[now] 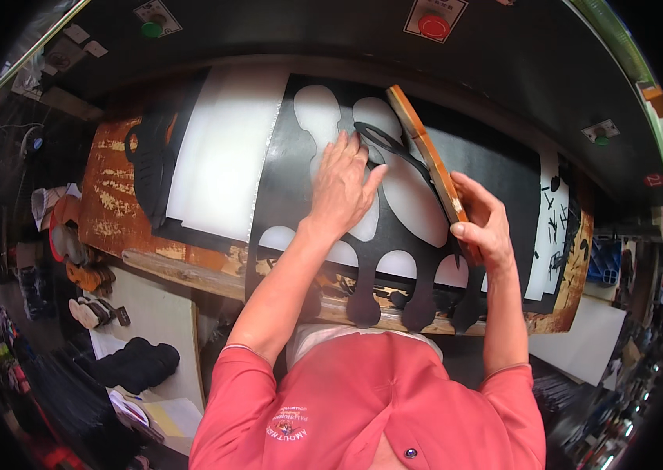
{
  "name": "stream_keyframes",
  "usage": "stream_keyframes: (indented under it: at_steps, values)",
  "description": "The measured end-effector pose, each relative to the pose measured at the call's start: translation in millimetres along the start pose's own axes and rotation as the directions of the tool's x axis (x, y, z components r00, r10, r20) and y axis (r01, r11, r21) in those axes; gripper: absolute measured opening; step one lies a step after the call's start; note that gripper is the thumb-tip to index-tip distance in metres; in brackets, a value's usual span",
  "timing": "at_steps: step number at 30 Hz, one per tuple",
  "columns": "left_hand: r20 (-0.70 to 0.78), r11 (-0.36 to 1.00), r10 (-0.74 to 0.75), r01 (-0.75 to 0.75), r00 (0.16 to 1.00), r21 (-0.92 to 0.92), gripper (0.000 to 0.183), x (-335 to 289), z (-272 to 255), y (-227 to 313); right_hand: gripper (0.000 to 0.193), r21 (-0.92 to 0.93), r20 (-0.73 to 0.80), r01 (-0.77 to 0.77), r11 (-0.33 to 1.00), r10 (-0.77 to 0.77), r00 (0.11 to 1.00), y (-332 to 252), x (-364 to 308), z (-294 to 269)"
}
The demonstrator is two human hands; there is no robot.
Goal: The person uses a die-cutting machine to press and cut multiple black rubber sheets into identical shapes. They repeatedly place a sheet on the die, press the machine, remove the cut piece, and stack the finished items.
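Long orange-brown wooden-looking block with a dark edge (429, 157): above the black sheet, seen edge-on and slanting from the far side down toward the person's right.
Right hand (484, 223): closed round the block's near end, thumb on the side facing the left hand.
Left hand (343, 184): palm down over the sheet, fingers extended and slightly parted, thumb out to the right; grasping nothing that shows.
Black looped strip (406, 151): between the left fingertips and the block; whether it is part of the block or a loose piece cannot be told from this angle.
Flat black sheet with sole-shaped openings (496, 172): beneath both hands, white showing through the openings; its near edge is scalloped, with dark rounded tongues (363, 294) reaching over the table's front edge.
Bright white rectangular sheet (222, 149): left of the black sheet.
Thin black scraps (553, 223): strewn on a white strip at the right end.
Slotted black offcut (147, 160): near the table's left end.
Worn brown wooden table (116, 207): under all of these, its surface patchy.
Dark machine panel (300, 31): across the far side, bearing a round red button (433, 26) and a green one (151, 29) to its left.
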State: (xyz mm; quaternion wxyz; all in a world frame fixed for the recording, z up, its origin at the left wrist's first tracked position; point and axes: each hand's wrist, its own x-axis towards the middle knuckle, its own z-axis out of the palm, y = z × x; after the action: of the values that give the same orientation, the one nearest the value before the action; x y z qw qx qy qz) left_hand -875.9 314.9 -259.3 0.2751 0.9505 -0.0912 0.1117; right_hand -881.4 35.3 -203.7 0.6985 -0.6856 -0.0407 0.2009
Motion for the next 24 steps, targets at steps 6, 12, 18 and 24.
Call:
stream_keyframes:
  at_steps: [6, 12, 18, 24]
  values:
    - [0.380, 0.510, -0.052, 0.352, 0.923, -0.785, 0.091, -45.4, -7.0, 97.5, 0.082, 0.307, -0.097, 0.018, 0.952, 0.012, 0.995, 22.2, -36.8, 25.2]
    - [0.385, 0.262, -0.015, 0.375, 0.923, -0.889, 0.070, -59.4, -3.9, 98.5, 0.082, 0.386, -0.097, -0.026, 0.922, 0.068, 0.993, 19.2, -37.8, 33.1]
    - [0.387, 0.140, -0.307, 0.444, 0.869, -0.885, 0.037, -75.7, -10.1, 71.7, 0.084, 0.351, -0.109, -0.056, 0.935, 0.100, 0.989, 20.8, -38.3, 33.4]
    - [0.309, 0.124, -0.500, 0.421, 0.809, -0.899, 0.033, -90.3, -40.2, 10.4, 0.098, 0.296, -0.160, -0.017, 0.955, 0.067, 0.985, 25.6, -35.6, 35.8]
